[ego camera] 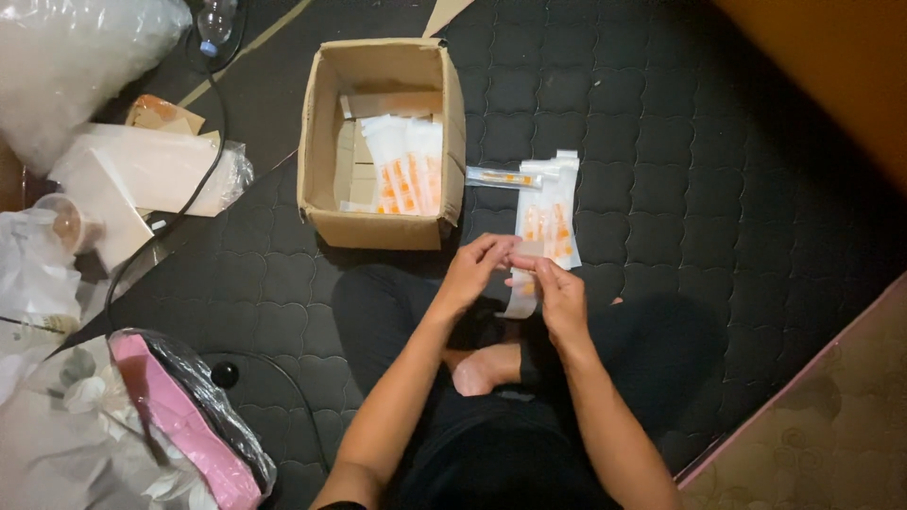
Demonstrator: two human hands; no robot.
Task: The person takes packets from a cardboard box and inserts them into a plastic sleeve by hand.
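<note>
My left hand (475, 267) and my right hand (555, 287) meet in front of me, both pinching one flat white packet with orange print (522, 300) that hangs down between them. Just beyond the hands, a stack of the same packets (548, 212) lies on the dark quilted mattress (680, 161). A single clear packet (501, 177) rests beside the stack, against an open cardboard box (452, 113). Inside the box lie more white and orange packets (406, 170). My crossed legs and a bare foot (482, 370) are below the hands.
At the left are clear plastic bags (76, 57), white paper sheets (142, 170), a plastic cup (66, 222) and a black cable (203, 179). A pink item in clear plastic wrap (184, 416) lies at the lower left. The mattress edge and a patterned floor (831, 425) are at the lower right.
</note>
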